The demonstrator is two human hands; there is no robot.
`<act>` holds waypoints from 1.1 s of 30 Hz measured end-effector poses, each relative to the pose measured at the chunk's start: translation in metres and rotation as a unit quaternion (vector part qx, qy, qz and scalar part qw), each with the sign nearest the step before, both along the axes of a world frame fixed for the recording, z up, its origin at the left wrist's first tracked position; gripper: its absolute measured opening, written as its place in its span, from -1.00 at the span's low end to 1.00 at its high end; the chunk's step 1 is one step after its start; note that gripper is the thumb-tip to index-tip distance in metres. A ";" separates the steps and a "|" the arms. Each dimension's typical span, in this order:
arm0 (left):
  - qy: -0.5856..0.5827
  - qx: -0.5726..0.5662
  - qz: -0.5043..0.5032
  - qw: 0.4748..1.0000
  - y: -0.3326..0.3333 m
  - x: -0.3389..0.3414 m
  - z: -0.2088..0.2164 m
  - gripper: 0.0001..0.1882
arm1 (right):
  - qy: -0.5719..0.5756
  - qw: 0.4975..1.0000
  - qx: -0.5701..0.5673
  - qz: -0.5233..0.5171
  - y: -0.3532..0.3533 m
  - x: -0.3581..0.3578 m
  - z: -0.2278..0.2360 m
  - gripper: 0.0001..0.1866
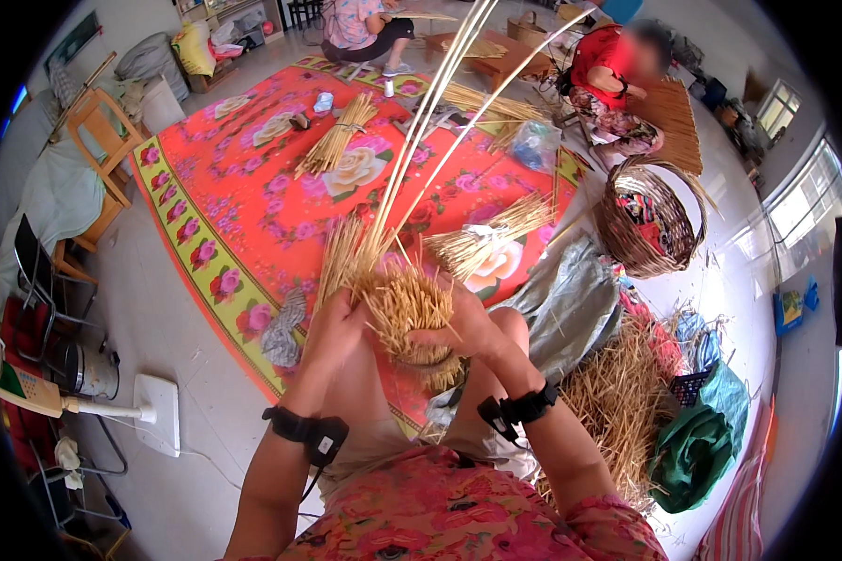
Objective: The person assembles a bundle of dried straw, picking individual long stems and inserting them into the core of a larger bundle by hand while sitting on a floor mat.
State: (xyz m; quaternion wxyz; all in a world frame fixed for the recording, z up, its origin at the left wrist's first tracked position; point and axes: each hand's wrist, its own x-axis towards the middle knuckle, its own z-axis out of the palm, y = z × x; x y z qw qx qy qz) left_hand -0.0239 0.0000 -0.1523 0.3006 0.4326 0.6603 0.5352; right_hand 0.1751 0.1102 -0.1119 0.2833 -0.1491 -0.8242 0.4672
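Observation:
Between my knees is a round, partly woven straw piece (pixel 408 309), with many short cut ends bristling up from it. My left hand (pixel 335 329) is closed on its left edge, the fingertips partly hidden. Around its right side wraps my right hand (pixel 468 327), the thumb lying across the near face. Several long pale straws (pixel 404 168) rise from the piece's far left side and fan toward the top of the view. Close beyond it, a straw bundle (pixel 341 251) lies behind my left hand, and a tied straw bundle (pixel 489 234) lies to the right.
A red floral mat (pixel 225 159) covers the floor ahead, bearing another tied bundle (pixel 341 136) and a grey cloth (pixel 283 329). At right stand a wicker basket (pixel 660 257) and a heap of loose straw (pixel 608 402). A person in red (pixel 601 56) works beyond. Chairs (pixel 100 131) line the left.

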 end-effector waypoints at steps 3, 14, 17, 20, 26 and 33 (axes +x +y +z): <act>-0.157 0.039 -0.026 0.986 0.004 0.031 0.073 -0.72 | -0.003 0.988 0.116 -0.104 -0.022 0.007 0.016 -0.32; -0.212 -0.011 -0.055 0.976 0.004 0.014 0.070 -0.51 | -0.080 0.971 0.068 -0.216 -0.048 0.020 -0.001 0.01; -0.201 -0.024 -0.060 0.977 -0.018 0.004 0.087 -0.46 | -0.092 0.968 0.060 -0.226 -0.049 0.022 0.001 0.14; -0.219 0.009 -0.024 0.975 -0.044 0.001 0.087 -0.43 | -0.107 0.964 0.078 -0.230 -0.056 0.027 0.014 0.17; -0.251 0.030 0.101 0.962 -0.105 0.006 0.066 -0.73 | 0.068 0.970 0.041 -0.230 -0.065 0.057 0.045 -0.24; -0.245 0.056 0.139 0.958 -0.132 0.038 0.034 -0.73 | 0.121 0.947 -0.047 -0.295 -0.037 0.046 0.052 -0.83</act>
